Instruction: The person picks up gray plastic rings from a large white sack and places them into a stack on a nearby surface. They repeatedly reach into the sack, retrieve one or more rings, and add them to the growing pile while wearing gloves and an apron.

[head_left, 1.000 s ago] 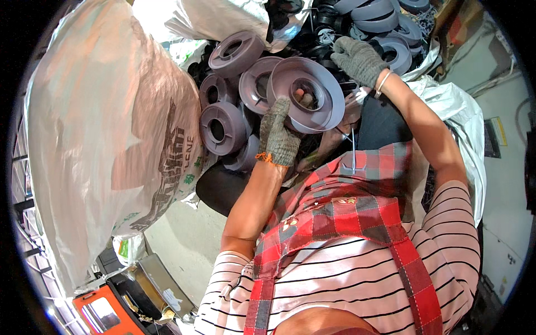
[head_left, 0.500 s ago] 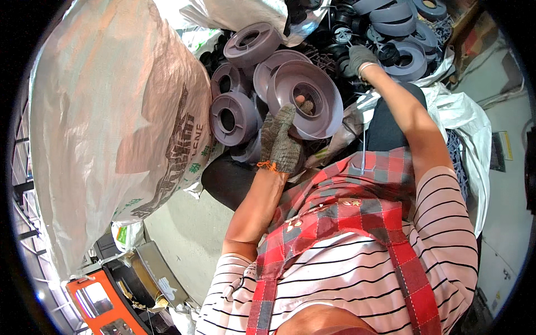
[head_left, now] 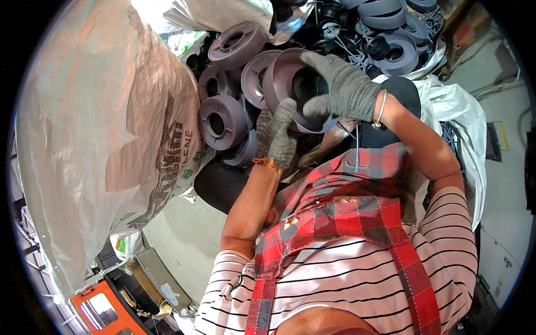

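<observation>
A grey-mauve plastic ring with a wide flared rim (head_left: 273, 86) is held tilted in front of me. My left hand (head_left: 277, 134), in a grey knit glove with an orange cuff thread, grips its lower left rim, thumb on the near side. My right hand (head_left: 349, 89), also gloved, spans the ring's opening with thumb and fingers around a black round part (head_left: 309, 86), which sits at the opening. How deep that part sits is hidden by the hand. Similar grey rings (head_left: 223, 121) lie just left of the held one, some overlapping.
A large white woven sack (head_left: 106, 128) bulges along the left. At the far right lie stacked grey rings (head_left: 397, 53), with black round parts (head_left: 329, 47) and thin ties beside them. White sacking (head_left: 455, 117) drapes at right. An orange-framed machine (head_left: 106, 307) stands lower left.
My right hand has come back from the black parts at the far right to the held ring. A black round part now shows in the opening, where glove fingertips showed before.
</observation>
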The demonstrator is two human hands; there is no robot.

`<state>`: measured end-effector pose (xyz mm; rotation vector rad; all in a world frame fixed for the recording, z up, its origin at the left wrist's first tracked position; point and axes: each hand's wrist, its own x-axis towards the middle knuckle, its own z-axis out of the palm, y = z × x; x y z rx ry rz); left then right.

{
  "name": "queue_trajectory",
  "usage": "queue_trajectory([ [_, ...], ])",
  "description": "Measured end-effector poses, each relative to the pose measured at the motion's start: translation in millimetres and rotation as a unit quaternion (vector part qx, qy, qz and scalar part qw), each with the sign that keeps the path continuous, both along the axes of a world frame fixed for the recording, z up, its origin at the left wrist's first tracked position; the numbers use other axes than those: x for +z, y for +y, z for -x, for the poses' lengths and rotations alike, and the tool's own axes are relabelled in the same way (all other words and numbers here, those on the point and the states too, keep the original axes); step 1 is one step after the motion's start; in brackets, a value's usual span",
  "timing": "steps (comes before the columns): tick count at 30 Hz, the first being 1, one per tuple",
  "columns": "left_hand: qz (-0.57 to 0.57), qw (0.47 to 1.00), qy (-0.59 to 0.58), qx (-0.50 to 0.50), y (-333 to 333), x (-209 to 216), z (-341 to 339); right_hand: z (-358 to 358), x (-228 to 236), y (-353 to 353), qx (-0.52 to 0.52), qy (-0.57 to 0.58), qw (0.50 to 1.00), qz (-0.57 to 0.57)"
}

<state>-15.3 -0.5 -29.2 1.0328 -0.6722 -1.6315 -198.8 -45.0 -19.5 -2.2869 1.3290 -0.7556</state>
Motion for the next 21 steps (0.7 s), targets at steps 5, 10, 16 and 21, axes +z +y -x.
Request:
queue_trajectory([
  [5, 0.213, 0.929, -0.283, -0.104, -0.6, 2.9, -24.8, -8.1, -2.1, 4.4, 0.05, 0.064, 0.997, -0.003],
  [10, 0.385, 0.799, -0.426, -0.178, -13.5, -31.3, -65.1, -3.5, 4.3, 12.3, 0.153, 0.118, 0.974, 0.12],
  [16, 0.174, 0.929, -0.283, -0.165, 4.2, 7.5, -4.7, -1.3, -13.2, 0.9, -0.022, -0.288, 0.933, -0.214],
  [21, 0.117, 0.967, -0.15, -0.173, 8.2, 15.9, -1.6, -6.7, -22.3, 1.7, -0.006, -0.124, 0.989, 0.079],
])
